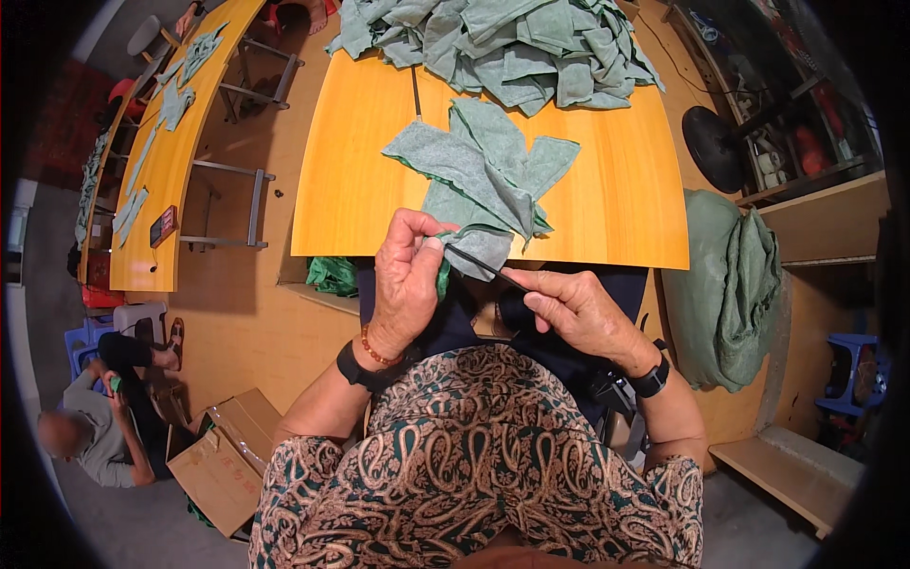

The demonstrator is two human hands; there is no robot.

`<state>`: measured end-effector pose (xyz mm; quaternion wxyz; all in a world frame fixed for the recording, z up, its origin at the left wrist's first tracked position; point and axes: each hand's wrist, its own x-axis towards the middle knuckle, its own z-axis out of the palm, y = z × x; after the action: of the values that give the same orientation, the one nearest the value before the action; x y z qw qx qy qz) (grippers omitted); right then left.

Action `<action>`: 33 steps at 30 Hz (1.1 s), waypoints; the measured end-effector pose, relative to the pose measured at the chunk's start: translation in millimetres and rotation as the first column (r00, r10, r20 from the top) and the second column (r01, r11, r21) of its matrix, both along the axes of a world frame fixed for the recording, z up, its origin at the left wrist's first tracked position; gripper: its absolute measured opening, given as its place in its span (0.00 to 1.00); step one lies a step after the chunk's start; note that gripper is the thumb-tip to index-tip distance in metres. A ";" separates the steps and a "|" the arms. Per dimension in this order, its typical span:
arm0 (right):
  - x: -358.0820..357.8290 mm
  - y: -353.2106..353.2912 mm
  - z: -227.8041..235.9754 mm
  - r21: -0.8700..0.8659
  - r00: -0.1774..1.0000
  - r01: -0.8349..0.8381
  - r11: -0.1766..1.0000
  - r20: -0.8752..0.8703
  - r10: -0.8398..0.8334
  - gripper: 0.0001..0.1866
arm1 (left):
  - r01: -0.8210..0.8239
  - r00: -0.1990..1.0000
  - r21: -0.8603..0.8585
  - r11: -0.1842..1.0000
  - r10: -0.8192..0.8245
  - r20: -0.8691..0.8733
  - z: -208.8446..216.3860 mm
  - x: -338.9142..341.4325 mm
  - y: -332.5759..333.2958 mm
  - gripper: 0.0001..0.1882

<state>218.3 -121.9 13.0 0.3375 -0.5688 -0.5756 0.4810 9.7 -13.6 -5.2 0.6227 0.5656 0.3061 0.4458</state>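
Observation:
At the near edge of the yellow table (pixel 351 190), my left hand (pixel 406 284) is closed, pinching a grey-green fabric piece (pixel 488 247) between thumb and fingers. My right hand (pixel 592 318) grips a thin black rod (pixel 479 263), whose far end meets the cloth at my left fingertips. Whether the tip is inside the fabric is hidden. Just beyond my hands, several loose grey-green fabric pieces (pixel 493 156) overlap on the tabletop. A second thin dark stick (pixel 415 93) lies between them and a large heap of similar pieces (pixel 531 43).
To the left stands another yellow table (pixel 156 209) with fabric strips on it. A seated person (pixel 104 427) is at lower left, near an open cardboard box (pixel 227 465). A big green sack (pixel 725 284) leans beside my table's right side. A blue stool (pixel 848 370) stands far right.

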 end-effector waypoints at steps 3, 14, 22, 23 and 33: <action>-5.4 0.1 -4.5 -0.030 0.999 0.006 1.000 -0.039 -0.008 0.19 | 0.014 0.995 0.086 0.996 -0.006 -0.097 -10.4 -1.1 -2.6 0.04; -39.4 -4.2 -21.9 -0.398 0.679 -0.005 0.918 -0.675 -0.289 0.18 | -0.156 0.987 0.178 0.972 0.144 0.075 -10.9 11.1 -8.7 0.04; -44.7 16.3 -25.0 -0.290 0.600 -0.005 0.957 -0.767 -0.229 0.15 | -0.031 0.982 -0.057 0.998 0.041 0.183 -13.4 11.7 -21.0 0.08; -43.5 16.4 -22.8 -0.282 0.619 0.001 0.959 -0.753 -0.222 0.15 | -0.033 0.984 -0.032 0.999 0.039 0.174 -11.2 10.3 -17.1 0.08; -51.1 18.5 -28.9 -0.238 0.659 0.111 0.965 -0.709 -0.251 0.15 | -0.127 0.984 -0.124 0.984 0.141 0.112 -19.6 3.9 -7.5 0.08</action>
<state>167.1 -103.3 -15.9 0.5352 -0.4098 -0.2877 0.6803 13.6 -21.2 -24.8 0.6405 0.4785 0.3308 0.5015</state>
